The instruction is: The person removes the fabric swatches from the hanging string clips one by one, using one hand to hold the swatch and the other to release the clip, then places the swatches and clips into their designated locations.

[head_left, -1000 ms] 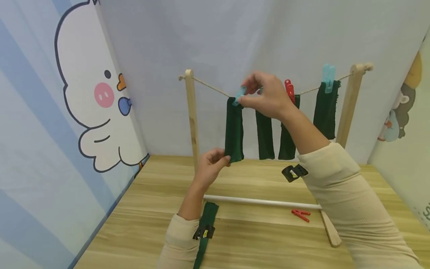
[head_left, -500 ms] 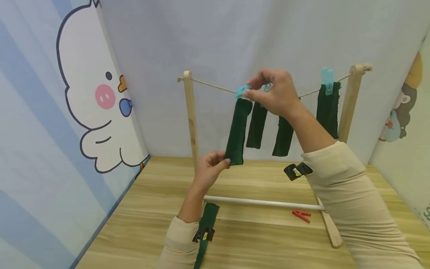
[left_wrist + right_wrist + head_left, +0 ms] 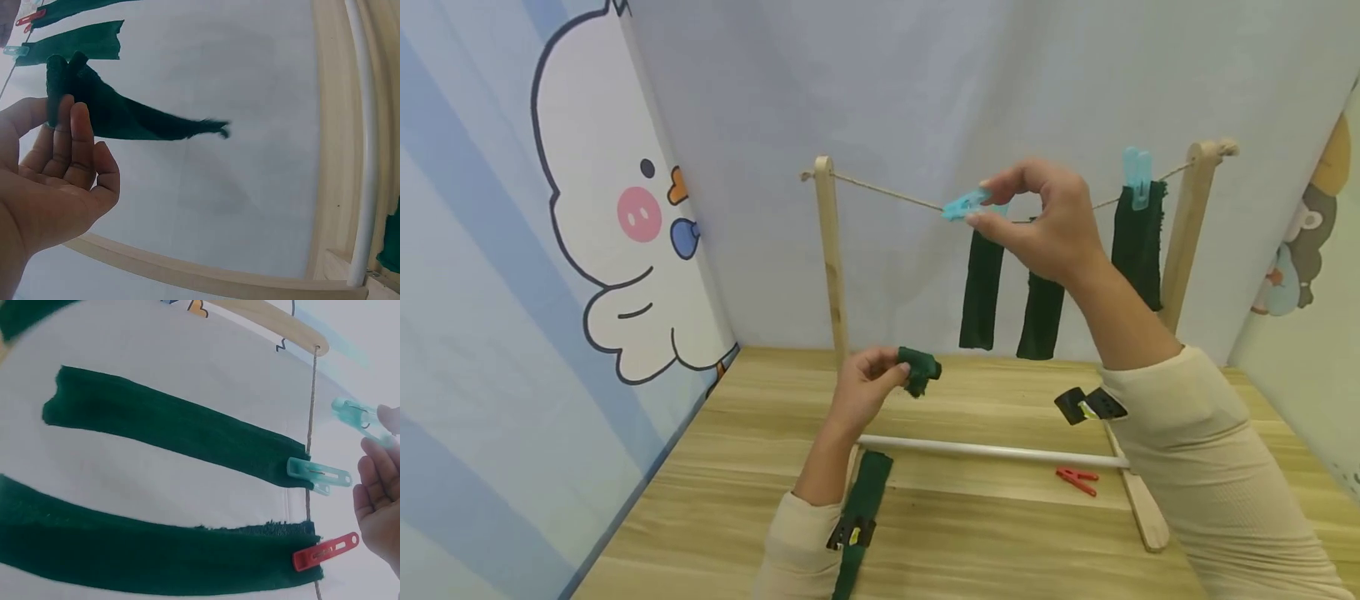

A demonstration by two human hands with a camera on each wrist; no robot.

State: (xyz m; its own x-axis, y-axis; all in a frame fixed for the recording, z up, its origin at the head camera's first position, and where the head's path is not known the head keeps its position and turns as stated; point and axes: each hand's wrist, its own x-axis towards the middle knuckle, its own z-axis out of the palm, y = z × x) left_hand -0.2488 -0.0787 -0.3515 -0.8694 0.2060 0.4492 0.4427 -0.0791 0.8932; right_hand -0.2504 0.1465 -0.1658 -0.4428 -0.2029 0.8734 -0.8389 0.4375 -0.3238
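One bench (image 3: 985,542) is stretching below; over it, our left fingers (image 3: 81,137) are pinching a cloth (image 3: 920,364); we are judging it light, soft, best gripped near a corner; it is showing dark green, frayed-ended; our right fingers (image 3: 1000,231) are pinching a blue clip (image 3: 965,205) near the rope (image 3: 887,192).

A white cartoon bird (image 3: 602,187) and another cartoon animal (image 3: 1305,237) flank a pale backdrop (image 3: 895,92).
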